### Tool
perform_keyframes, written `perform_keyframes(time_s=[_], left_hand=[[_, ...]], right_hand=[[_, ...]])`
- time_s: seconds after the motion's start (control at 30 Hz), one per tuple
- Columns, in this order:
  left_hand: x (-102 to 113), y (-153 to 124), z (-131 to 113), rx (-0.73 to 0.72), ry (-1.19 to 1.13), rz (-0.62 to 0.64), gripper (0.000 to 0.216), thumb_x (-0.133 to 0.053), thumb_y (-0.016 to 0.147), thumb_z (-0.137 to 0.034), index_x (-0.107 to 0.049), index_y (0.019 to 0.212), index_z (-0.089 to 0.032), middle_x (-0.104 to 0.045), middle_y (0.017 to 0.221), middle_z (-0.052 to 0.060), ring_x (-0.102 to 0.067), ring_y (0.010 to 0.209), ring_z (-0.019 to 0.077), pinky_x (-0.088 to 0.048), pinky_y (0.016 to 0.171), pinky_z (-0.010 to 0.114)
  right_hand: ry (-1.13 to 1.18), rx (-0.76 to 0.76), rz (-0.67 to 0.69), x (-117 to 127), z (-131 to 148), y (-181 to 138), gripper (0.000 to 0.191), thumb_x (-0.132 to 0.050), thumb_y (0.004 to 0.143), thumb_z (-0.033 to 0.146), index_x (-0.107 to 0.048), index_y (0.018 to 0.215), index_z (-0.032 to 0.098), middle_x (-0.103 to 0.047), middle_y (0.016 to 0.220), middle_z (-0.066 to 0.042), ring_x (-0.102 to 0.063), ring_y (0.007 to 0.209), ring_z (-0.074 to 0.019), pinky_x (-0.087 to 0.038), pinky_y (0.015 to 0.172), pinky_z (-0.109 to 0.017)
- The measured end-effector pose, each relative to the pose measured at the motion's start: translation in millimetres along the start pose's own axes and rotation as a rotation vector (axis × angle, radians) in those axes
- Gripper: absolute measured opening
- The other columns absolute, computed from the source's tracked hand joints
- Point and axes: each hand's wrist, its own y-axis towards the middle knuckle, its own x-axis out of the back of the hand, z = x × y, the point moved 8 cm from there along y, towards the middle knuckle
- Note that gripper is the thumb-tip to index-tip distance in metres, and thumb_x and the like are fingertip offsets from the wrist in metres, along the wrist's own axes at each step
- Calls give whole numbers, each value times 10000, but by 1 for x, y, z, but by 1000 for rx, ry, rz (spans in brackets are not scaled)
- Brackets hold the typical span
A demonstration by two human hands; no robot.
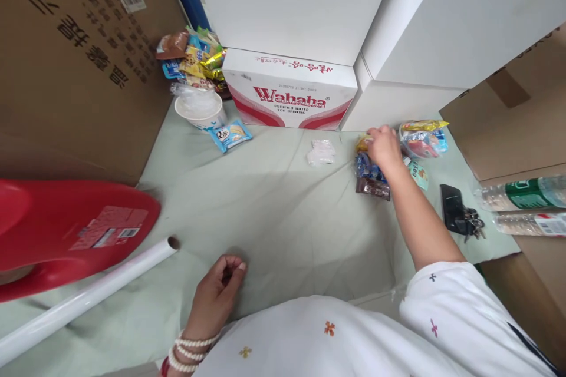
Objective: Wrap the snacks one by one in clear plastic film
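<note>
View from above of a pale green cloth (pixel 274 212). On the far side it is walled in by a water carton (pixel 289 97) and stacked white boxes (pixel 442 29), and on the left by a tall cardboard box (pixel 75 53). The middle of the cloth is bare and open, from the person's body out to the carton. A red stool (pixel 66 230) and a long white tube (pixel 84 297) crowd the near left, and the frame edge cuts off both. Toward the right edge lie a black phone (pixel 451 206) with keys (pixel 474 225) and two bottles (pixel 524 194) on their sides, running out of view.

The right hand (pixel 384 148) reaches far out, palm down, onto a small pile of snack packets (pixel 369 168). The pile lies right of centre, just in front of the white boxes. The fingertips rest on a yellow packet (pixel 362 142) at the pile's far end. The fingers bend over that packet, but the back of the hand hides whether the grip has closed on it.

At the pile's near end a brown packet (pixel 374 188) lies flat, its long side running left to right. The blue packets between are jumbled and hard to tell apart. A clear bag of snacks (pixel 423 138) sits just right of the hand, and a small clear wrapper (pixel 321 152) lies apart to the left.

The left hand (pixel 219 288) rests on the cloth close to the body, its grip curled into a loose fist with nothing seen in it.
</note>
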Motion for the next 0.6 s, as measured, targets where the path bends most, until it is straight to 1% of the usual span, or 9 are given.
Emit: perform_keyframes(time_s=[0.07,0.17,0.23,0.33,0.4,0.43,0.5,0.57,0.6], left_hand=[[0,1,0,3,-13,-9,476,-594,761,-714,-608,792,-239,-664,701,-1,-616,652,194,-505,644,309],[-4,2,-1,4,-42,-6,444,-597,774,-677,-607,796,-234,-673,718,9,-624,659,193,-513,636,306],[-4,2,-8,-29,-34,-39,391,-578,818,-618,-615,810,-229,-667,728,15,-621,668,189,-519,638,304],[5,6,-34,-177,23,-140,285,-551,883,-477,-660,870,-214,-669,844,46,-645,783,193,-545,687,304],[14,17,-58,-293,55,-195,240,-536,909,-398,-682,925,-209,-657,947,65,-652,859,189,-560,692,290],[21,27,-70,-342,69,-234,220,-532,917,-365,-684,945,-209,-648,981,69,-651,886,184,-566,699,283],[38,56,-96,-429,119,-336,192,-525,923,-299,-682,979,-202,-635,1031,79,-645,935,186,-576,736,288],[53,94,-121,-471,200,-445,189,-527,919,-246,-679,1015,-187,-629,1070,94,-642,987,203,-577,824,328],[58,117,-133,-478,265,-490,206,-546,909,-229,-679,1057,-178,-627,1116,109,-635,1043,224,-560,908,370]], right_hand=[[-7,-85,30,-8,-33,5,379,-449,1018,243,-607,1329,94,-601,1270,-209,-596,1121,-269,-435,966,-323],[23,-98,43,-18,-55,7,387,-405,1035,214,-572,1366,104,-608,1293,-199,-621,1070,-227,-447,950,-297],[60,-71,44,-20,-56,6,387,-407,1035,205,-576,1371,113,-613,1311,-199,-618,1096,-226,-443,973,-299],[112,-27,18,-10,-47,-1,418,-425,1016,231,-603,1347,50,-623,1286,-264,-579,1212,-320,-440,1031,-395],[148,-11,-95,6,-38,-13,498,-383,1016,284,-560,1401,22,-550,1381,-308,-466,1357,-384,-380,1117,-482],[203,22,-241,20,-32,-24,505,-368,1019,323,-581,1405,77,-557,1395,-275,-455,1384,-374,-364,1146,-480],[346,88,-436,36,-21,-54,459,-376,1014,377,-646,1357,232,-632,1337,-171,-521,1350,-344,-390,1156,-458],[462,192,-430,30,-3,-88,369,-425,1010,398,-676,1279,367,-680,1274,-96,-607,1262,-317,-451,1118,-446],[511,237,-408,23,6,-105,317,-461,1002,399,-689,1222,401,-702,1226,-75,-649,1198,-313,-490,1072,-461]])
